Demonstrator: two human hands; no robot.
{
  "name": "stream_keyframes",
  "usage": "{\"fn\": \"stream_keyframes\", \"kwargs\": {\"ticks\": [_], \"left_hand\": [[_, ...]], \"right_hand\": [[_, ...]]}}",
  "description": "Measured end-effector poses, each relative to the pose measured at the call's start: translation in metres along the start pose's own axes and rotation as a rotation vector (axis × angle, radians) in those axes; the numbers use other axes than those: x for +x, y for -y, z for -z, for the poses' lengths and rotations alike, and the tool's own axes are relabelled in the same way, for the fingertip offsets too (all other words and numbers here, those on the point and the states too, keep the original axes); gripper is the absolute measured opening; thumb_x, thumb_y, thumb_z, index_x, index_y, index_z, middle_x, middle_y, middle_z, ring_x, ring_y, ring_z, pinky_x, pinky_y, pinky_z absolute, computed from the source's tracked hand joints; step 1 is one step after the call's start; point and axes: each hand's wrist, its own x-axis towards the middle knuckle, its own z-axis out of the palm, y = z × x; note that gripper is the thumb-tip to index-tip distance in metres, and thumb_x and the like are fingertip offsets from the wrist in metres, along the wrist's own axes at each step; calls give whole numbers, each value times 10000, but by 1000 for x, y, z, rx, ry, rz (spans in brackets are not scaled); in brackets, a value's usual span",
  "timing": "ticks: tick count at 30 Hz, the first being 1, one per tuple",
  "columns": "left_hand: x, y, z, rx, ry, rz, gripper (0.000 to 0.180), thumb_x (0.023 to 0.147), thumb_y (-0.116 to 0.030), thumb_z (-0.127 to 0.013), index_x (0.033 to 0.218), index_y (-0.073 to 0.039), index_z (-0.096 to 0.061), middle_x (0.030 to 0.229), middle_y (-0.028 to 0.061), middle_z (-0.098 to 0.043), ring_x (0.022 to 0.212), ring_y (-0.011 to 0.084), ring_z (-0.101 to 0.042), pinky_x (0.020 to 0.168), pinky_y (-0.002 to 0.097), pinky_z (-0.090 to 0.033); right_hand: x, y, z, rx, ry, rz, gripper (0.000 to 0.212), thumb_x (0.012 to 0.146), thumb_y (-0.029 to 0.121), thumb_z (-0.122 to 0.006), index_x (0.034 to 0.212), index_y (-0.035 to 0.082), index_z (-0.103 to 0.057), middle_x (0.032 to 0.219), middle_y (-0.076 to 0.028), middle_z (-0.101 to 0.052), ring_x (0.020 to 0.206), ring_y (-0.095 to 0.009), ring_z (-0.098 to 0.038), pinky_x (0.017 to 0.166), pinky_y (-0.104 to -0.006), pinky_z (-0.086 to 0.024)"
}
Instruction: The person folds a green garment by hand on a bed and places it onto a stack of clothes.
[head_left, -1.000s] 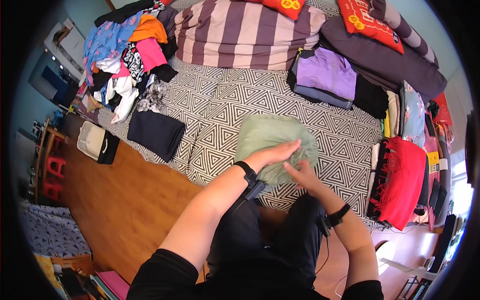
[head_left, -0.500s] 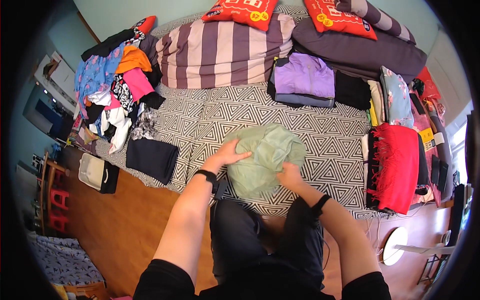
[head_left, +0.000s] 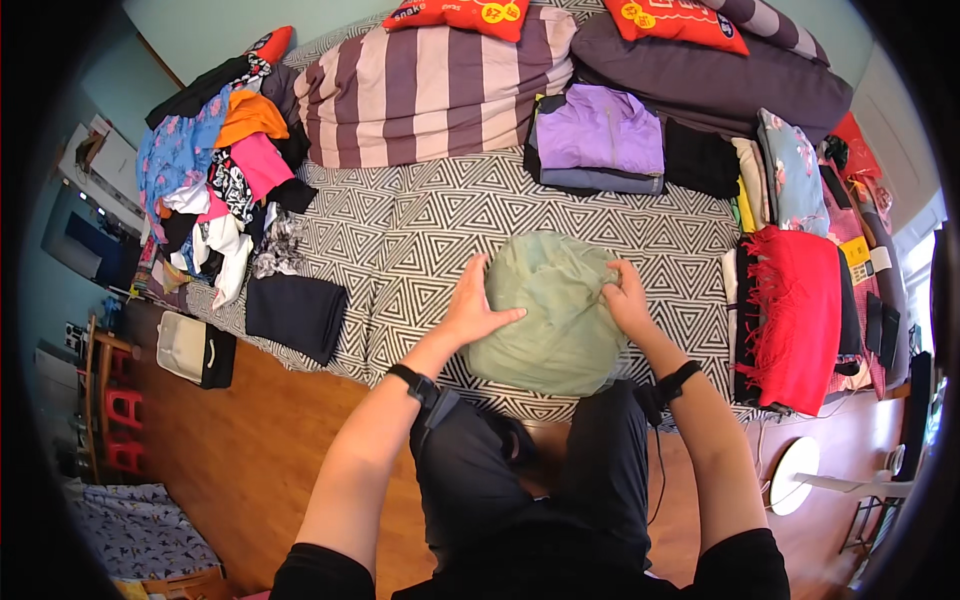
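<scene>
Green cloth bundle [head_left: 550, 345] first: it's sitting on the patterned bedspread [head_left: 420, 220], near the edge right in front of the person's knees, about midway across. Going by how the whole bed looks, this seems to be somewhere mid-job. Biggest thing left is the heap of loose clothes [head_left: 225, 170] off to the left, all tangled together and nowhere near neat. On the tidy side, there's the red fringed cloth [head_left: 800, 320] laid over a pile at the right, then the folded purple garment [head_left: 600, 135] on top of a stack toward the back, plus a flat navy piece [head_left: 295, 317] over by the heap. So a fair bit looks done, but the green one isn't flat like those.

As for the bundle itself, it's a puffy, roundish lump, pale sage, thin-looking fabric, with soft folds on top and finer wrinkles running through it. Left hand [head_left: 478, 312] is spread, thumb out over its left side. Right hand [head_left: 628, 298] has its fingers curled in at the right edge; can't tell if they're actually pinching fabric.
</scene>
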Motion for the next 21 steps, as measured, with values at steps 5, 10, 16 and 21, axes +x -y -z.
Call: {"fn": "stream_keyframes", "kwargs": {"ticks": [5,10,16,21], "left_hand": [[17,1,-17,-230,386,66,876,694,-333,-874,1371,50,-470,1258,259,-593,1287,388,-507,1081,400,-406],[22,-24,1,59,533,18,181,841,-131,-728,975,-29,-660,1280,157,-623,1295,389,-503,1080,414,-412],[-7,-44,43,-217,480,-251,105,901,-75,-624,983,-12,-605,1222,133,-655,1276,375,-521,1143,460,-342],[-35,-42,47,-326,571,30,182,1015,-159,-520,932,3,-531,727,187,-521,606,299,-522,604,385,-440]], "right_hand": [[-26,41,-10,-213,37,222,572,740,151,-707,1282,37,-563,1192,-225,-551,1106,-376,-552,956,-423,-464],[-38,71,9,-528,315,188,388,697,72,-723,1067,3,-630,1207,-223,-569,1113,-401,-549,939,-432,-476],[-74,88,32,-416,214,821,318,645,1,-662,953,-4,-582,1112,-222,-610,1059,-410,-581,907,-474,-474],[-109,80,22,-183,479,379,223,806,48,-641,1002,-7,-551,990,-300,-626,892,-494,-600,722,-511,-498]]}}
